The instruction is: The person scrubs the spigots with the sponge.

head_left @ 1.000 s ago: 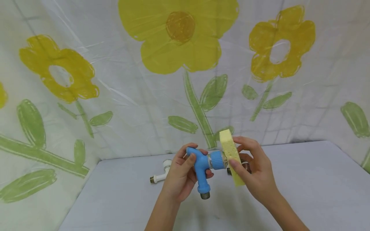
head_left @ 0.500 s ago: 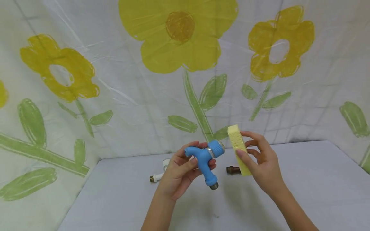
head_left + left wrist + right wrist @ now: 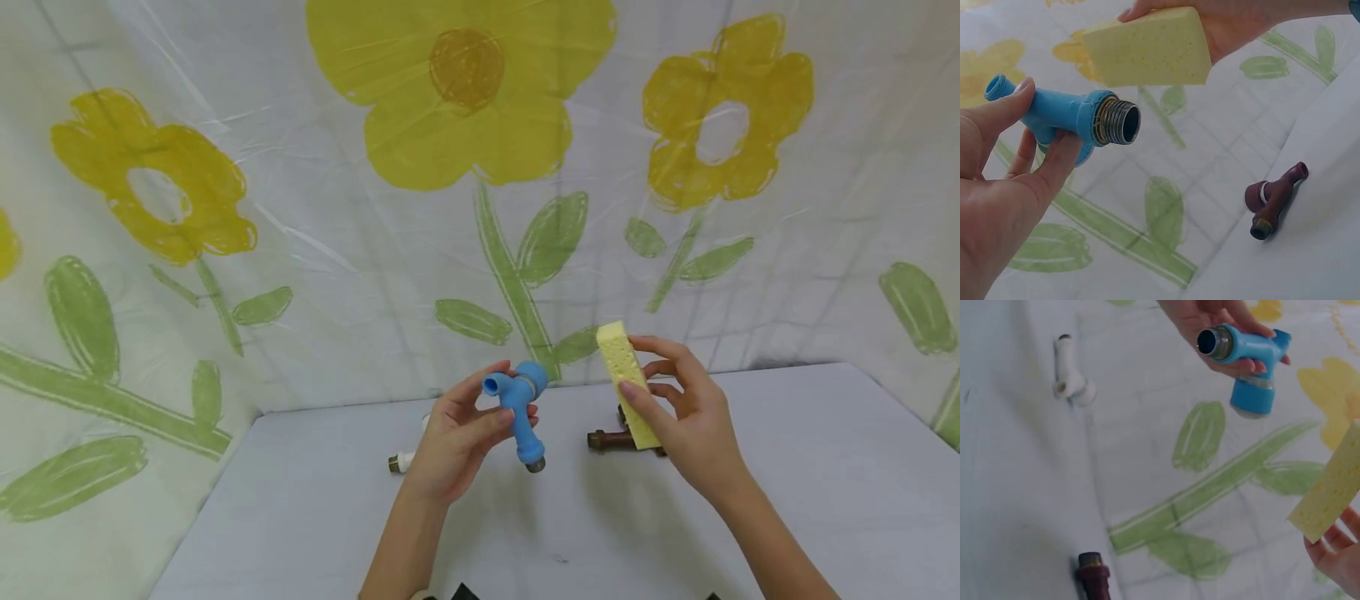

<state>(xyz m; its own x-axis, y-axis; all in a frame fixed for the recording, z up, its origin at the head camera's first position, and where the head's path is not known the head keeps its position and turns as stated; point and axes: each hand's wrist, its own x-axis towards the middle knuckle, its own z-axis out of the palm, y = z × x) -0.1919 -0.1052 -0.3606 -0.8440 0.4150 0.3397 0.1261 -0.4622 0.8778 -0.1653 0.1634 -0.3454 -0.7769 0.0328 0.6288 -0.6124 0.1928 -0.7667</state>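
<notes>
My left hand [image 3: 459, 437] grips a blue plastic faucet [image 3: 521, 410] by its body, thumb in front and fingers behind. Its threaded metal end [image 3: 1124, 122] faces the camera in the left wrist view and points down in the head view. A yellow sponge [image 3: 628, 385] is pinched between the thumb and fingers of my right hand [image 3: 690, 425]. Sponge and faucet are apart, both held above the table. In the right wrist view the blue faucet [image 3: 1250, 350] shows its knob side, and the sponge [image 3: 1332, 484] is cut off by the right edge.
On the white table [image 3: 315, 517], behind my left hand, lies a white faucet [image 3: 401, 462], partly hidden. A dark brown faucet [image 3: 609, 441] lies beyond the sponge and is partly covered by it. A flower-patterned sheet [image 3: 360, 333] hangs along the table's back edge.
The sponge has come off the faucet's blue knob and moved right with my right hand. My left hand has turned the faucet, so the spout opening now faces the head camera.
</notes>
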